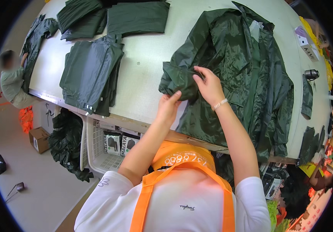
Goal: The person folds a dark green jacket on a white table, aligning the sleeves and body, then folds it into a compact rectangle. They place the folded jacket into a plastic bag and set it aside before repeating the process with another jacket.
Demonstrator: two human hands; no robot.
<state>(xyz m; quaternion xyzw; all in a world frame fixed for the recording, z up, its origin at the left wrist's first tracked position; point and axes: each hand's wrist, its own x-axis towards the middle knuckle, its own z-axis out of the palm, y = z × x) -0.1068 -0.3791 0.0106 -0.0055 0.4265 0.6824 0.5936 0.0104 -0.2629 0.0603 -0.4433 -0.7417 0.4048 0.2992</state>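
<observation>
A dark green shiny rain jacket (232,73) is spread on the table in front of me, its front partly apart and its hem near the table's front edge. The end of its left-lying sleeve (178,79) is bunched up between my hands. My left hand (168,107) pinches the lower edge of the sleeve end, thumb on top. On the sleeve's upper right side, my right hand (209,86) closes thumb and forefinger on the fabric. A small pale piece (255,29) shows inside the jacket's collar. The fingers under the sleeve are hidden.
Folded dark green garments lie in a stack (91,73) at left and in piles (137,17) behind. A white plastic basket (97,162) with packets stands below the table edge. A flask (311,74) and a box (306,44) sit at right. Another person (12,79) works at far left.
</observation>
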